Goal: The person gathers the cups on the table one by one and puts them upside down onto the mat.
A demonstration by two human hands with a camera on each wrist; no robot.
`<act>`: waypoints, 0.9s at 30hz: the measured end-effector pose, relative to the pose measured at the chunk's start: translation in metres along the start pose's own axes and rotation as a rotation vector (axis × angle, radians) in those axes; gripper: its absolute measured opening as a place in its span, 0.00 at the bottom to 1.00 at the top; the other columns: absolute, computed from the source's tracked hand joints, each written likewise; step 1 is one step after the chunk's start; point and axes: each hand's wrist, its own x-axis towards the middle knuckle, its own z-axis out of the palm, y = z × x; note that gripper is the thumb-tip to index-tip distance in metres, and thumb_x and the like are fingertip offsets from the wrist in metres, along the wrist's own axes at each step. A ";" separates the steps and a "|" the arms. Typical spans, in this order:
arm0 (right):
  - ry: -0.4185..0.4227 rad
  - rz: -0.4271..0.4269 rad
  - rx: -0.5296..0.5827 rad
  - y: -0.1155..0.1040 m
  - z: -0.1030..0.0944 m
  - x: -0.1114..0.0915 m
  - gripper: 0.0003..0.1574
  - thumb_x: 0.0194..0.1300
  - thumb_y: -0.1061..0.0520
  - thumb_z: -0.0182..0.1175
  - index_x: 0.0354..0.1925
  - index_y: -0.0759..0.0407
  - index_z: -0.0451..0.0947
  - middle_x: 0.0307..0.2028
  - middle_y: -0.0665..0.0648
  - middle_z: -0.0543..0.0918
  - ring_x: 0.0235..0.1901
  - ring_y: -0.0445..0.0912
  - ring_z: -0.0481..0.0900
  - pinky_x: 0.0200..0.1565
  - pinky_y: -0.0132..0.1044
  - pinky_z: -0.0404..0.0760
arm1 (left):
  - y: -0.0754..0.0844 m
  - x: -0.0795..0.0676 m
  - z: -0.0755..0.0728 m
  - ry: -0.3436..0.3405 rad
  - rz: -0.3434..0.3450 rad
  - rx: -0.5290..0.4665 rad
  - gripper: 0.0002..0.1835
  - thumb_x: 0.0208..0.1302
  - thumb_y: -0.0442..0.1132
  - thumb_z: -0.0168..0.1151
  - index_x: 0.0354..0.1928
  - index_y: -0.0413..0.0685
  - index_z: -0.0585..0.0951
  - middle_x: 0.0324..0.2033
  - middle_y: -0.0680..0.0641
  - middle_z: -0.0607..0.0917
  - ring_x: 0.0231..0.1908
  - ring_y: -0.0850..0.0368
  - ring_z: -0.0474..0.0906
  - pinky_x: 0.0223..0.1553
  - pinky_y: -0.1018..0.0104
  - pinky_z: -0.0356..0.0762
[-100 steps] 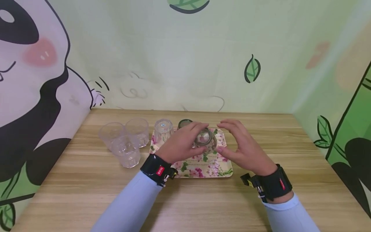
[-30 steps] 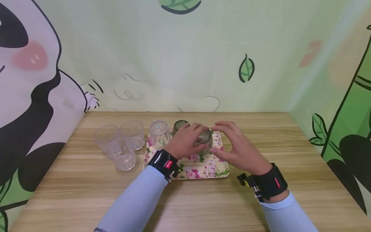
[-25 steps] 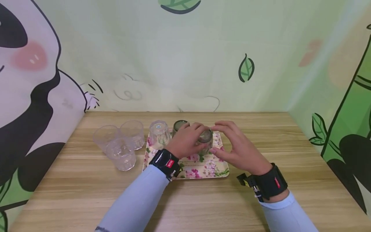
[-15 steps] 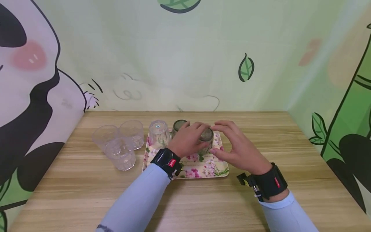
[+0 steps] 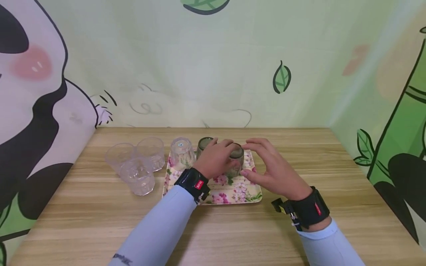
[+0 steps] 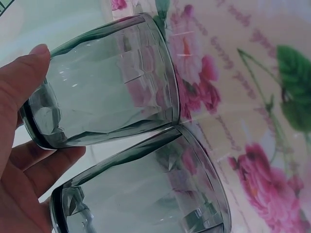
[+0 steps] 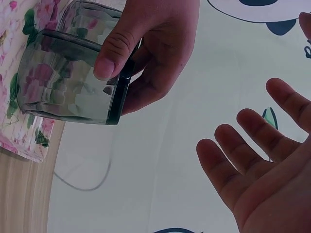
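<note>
My left hand (image 5: pixel 216 160) grips the base end of an upside-down grey-tinted drinking glass (image 5: pixel 237 164) at the right of a floral tray (image 5: pixel 233 197). In the left wrist view, the thumb lies on one side of this glass (image 6: pixel 112 82) and fingers on the other, its rim down at the tray. A second grey glass (image 6: pixel 146 189) stands close beside it; in the head view the left hand partly covers this glass (image 5: pixel 204 142). My right hand (image 5: pixel 279 171) hovers just right of the gripped glass, fingers spread and holding nothing; the right wrist view shows its fingers (image 7: pixel 257 145) apart from the glass.
An upside-down clear glass (image 5: pixel 182 153) stands at the tray's back left. Left of the tray, on the wooden table (image 5: pixel 233 232), clear tumblers (image 5: pixel 151 153) stand upright in a cluster. A printed cloth wall (image 5: pixel 213 74) rises behind the table.
My left wrist has shifted right and slightly up relative to the tray, its hand staying on the grey glass. The right hand hardly moves. The head view has shifted slightly.
</note>
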 end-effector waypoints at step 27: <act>-0.016 -0.013 -0.014 0.001 0.002 0.001 0.37 0.63 0.51 0.67 0.67 0.58 0.69 0.68 0.66 0.69 0.68 0.60 0.68 0.65 0.67 0.77 | -0.009 -0.017 -0.011 0.158 0.028 -0.090 0.31 0.66 0.58 0.62 0.67 0.52 0.74 0.66 0.43 0.80 0.67 0.47 0.73 0.75 0.40 0.65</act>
